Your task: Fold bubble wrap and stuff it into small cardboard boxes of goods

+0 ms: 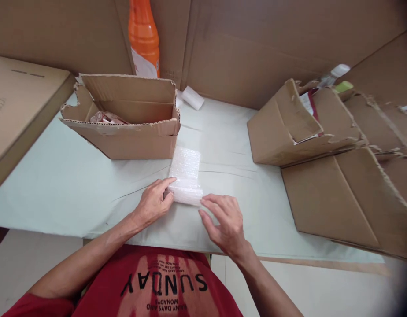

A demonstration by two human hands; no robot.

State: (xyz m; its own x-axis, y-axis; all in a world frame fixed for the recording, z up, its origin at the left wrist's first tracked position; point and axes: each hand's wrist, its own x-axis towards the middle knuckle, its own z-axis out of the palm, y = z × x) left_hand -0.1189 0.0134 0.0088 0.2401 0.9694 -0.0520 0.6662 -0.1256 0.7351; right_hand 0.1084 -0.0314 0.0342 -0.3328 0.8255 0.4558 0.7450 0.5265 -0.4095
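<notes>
A strip of clear bubble wrap [185,165] lies on the pale cloth in front of me, its near end folded or rolled into a thick crosswise bundle. Whether anything is inside the bundle I cannot tell. My left hand [153,200] grips the bundle's left end, the index finger on top and the thumb at the near side. At the right end is my right hand [225,220], thumb and fingers apart, with the fingertips at or just touching the edge of the wrap.
An open cardboard box [140,143] with pinkish packets inside stands at the left. More open boxes [332,198] line the right side. Behind are a small white roll [193,97], an orange bottle [144,33] and cardboard walls. A flat carton [25,105] lies far left.
</notes>
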